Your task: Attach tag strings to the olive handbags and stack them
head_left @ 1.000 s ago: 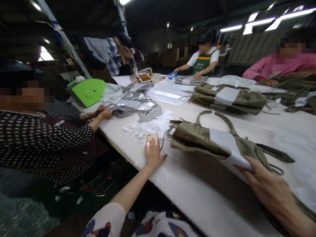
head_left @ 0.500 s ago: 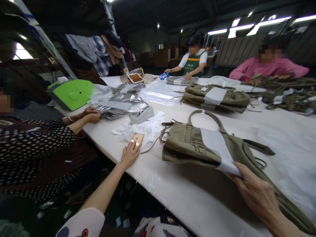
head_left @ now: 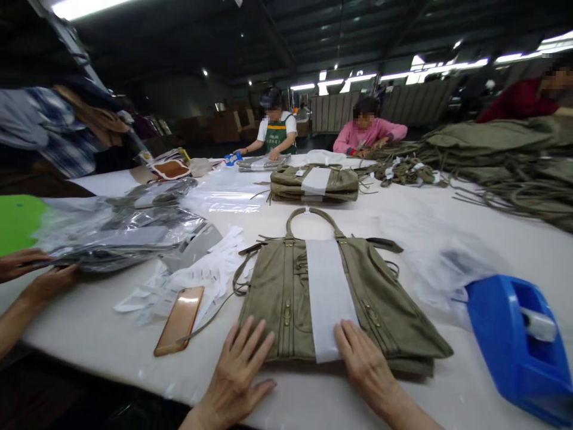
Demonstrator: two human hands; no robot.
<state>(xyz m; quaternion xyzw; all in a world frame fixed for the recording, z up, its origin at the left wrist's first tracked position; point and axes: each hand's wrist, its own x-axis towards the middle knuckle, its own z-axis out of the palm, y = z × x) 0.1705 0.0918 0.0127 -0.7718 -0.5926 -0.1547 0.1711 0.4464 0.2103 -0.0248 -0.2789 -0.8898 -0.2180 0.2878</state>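
Observation:
An olive-green handbag [head_left: 273, 280] lies flat on the table, its looped handle pointing away from me. A white paper band [head_left: 329, 292] runs down its middle. My left hand [head_left: 237, 370] is open with fingers spread, fingertips at the bag's lower left edge. My right hand [head_left: 367, 364] lies on the lower front of the bag, fingers extended side by side at the band's right edge; its thumb is hidden. A phone in a clear case [head_left: 179, 319] lies left of the bag, beside white paper tags [head_left: 201, 275].
A blue tape dispenser [head_left: 501, 346] stands at right beside crumpled clear plastic [head_left: 434, 257]. Bagged goods [head_left: 134, 233] lie left, where another person's hands [head_left: 49, 280] touch them. Another banded bag [head_left: 286, 182] and olive piles [head_left: 492, 149] are farther back, with co-workers around the table.
My view has turned right. The bag, earlier tilted up by its paper band in my right hand, now lies flat before me. My left hand has moved from the phone to the bag.

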